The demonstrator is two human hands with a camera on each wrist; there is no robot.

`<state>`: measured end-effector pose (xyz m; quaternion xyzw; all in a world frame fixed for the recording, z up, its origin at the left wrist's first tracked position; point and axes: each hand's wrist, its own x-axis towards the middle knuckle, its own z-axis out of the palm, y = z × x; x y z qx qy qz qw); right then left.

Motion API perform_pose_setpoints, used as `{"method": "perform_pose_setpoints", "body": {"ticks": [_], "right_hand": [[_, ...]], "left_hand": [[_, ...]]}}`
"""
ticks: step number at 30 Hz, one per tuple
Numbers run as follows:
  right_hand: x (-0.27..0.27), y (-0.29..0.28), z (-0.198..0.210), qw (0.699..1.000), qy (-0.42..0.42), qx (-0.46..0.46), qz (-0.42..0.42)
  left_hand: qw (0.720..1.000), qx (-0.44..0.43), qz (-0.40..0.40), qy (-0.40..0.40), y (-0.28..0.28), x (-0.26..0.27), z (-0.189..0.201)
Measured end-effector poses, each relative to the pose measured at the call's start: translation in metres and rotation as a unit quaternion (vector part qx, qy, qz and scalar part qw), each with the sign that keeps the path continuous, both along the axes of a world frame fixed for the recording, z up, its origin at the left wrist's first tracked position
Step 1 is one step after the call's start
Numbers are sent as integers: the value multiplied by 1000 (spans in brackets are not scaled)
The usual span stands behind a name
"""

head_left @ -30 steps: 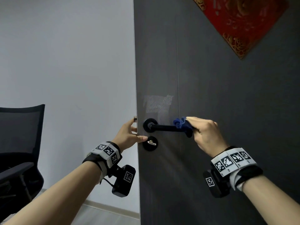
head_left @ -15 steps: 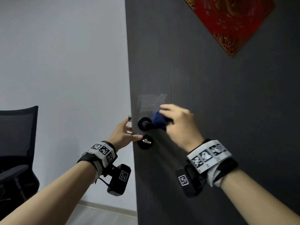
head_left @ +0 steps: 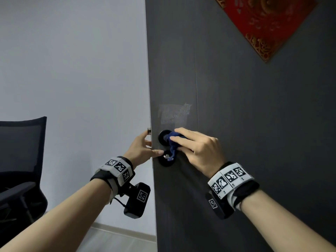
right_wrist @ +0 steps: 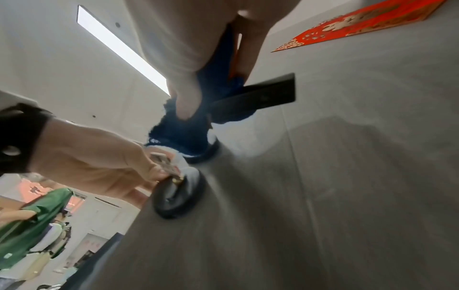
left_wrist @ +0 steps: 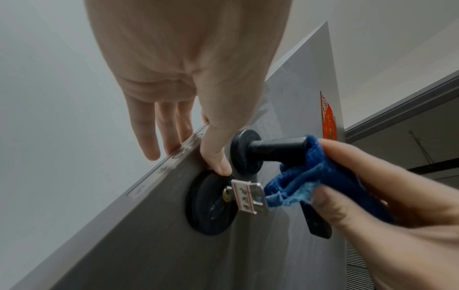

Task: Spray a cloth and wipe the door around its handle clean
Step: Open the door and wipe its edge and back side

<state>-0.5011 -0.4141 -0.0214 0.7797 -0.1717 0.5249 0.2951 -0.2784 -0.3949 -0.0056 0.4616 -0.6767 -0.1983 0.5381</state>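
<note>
The dark grey door [head_left: 245,124] stands ajar, its free edge at the left. My right hand [head_left: 181,140] grips a blue cloth [head_left: 171,141] wrapped over the black lever handle [left_wrist: 273,149], close to its round rose [head_left: 163,136]. A tail of the cloth [left_wrist: 293,188] hangs onto the key [left_wrist: 249,194] in the lock rosette [head_left: 166,161]. My left hand [head_left: 153,142] steadies the door edge. Its straight fingers [left_wrist: 171,137] lie along the latch plate and its thumb [left_wrist: 218,157] presses the door face. In the right wrist view the lever's free end [right_wrist: 268,94] sticks out past the cloth [right_wrist: 186,133].
A pale smeared patch [head_left: 174,113] marks the door just above the handle. A red paper ornament [head_left: 263,26] hangs at the door's upper right. A black mesh office chair [head_left: 21,160] stands at the far left by the white wall. A person in green [right_wrist: 29,215] shows beyond the door.
My right hand has slid the cloth leftwards along the lever, from its free end to the rose, and the cloth's tail now hangs over the key. The left hand has stayed on the door edge.
</note>
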Motion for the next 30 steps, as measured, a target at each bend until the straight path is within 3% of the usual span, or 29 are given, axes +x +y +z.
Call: {"method": "perform_pose_setpoints", "body": {"ticks": [8, 16, 21, 27, 30], "right_hand": [[-24, -20, -2, 996, -70, -29, -40], [-61, -26, -13, 985, -157, 76, -8], [-57, -18, -1, 990, -118, 78, 19], [9, 10, 14, 998, -14, 50, -25], [34, 17, 18, 999, -10, 47, -24]], "left_hand": [[1000, -8, 5, -10, 1, 4, -2], [1000, -6, 22, -14, 8, -3, 0], [999, 0, 33, -17, 9, -4, 2], [998, -2, 48, -49, 3, 0, 3], [997, -1, 46, -62, -1, 5, 3]]}}
